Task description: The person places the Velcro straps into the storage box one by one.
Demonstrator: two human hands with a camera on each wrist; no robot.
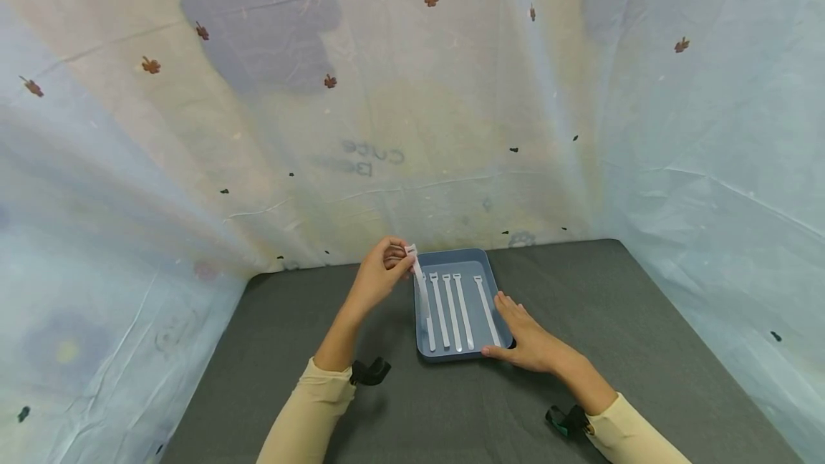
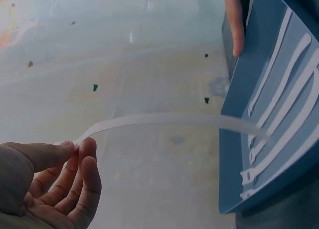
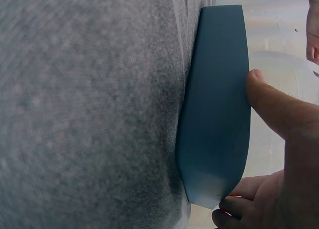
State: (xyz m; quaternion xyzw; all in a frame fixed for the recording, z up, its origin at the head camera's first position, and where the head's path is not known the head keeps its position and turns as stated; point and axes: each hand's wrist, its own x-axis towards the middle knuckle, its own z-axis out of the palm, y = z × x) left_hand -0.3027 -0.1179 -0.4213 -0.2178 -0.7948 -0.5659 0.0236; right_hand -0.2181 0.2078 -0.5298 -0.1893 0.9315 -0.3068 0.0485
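Observation:
My left hand [image 1: 380, 271] pinches one end of a white cable strap [image 2: 154, 120] between thumb and fingers, over the left side of a shallow blue tray [image 1: 457, 256]. The strap hangs down toward the tray in the head view; its far end looks blurred in the left wrist view. Several similar straps [image 1: 462, 310] lie lengthwise in the tray, slotted heads at the far end. Between the rightmost strap [image 1: 486, 310] and the others is a wider gap. My right hand [image 1: 528, 339] holds the tray's near right corner, thumb [image 3: 266, 97] on the near rim and fingers along the right side.
A dark grey cloth [image 1: 271, 364] covers the table under the tray. Behind and at both sides hang pale printed sheets [image 1: 412, 127] with small leaf shapes. Each wrist wears a black strap mount [image 1: 370, 371].

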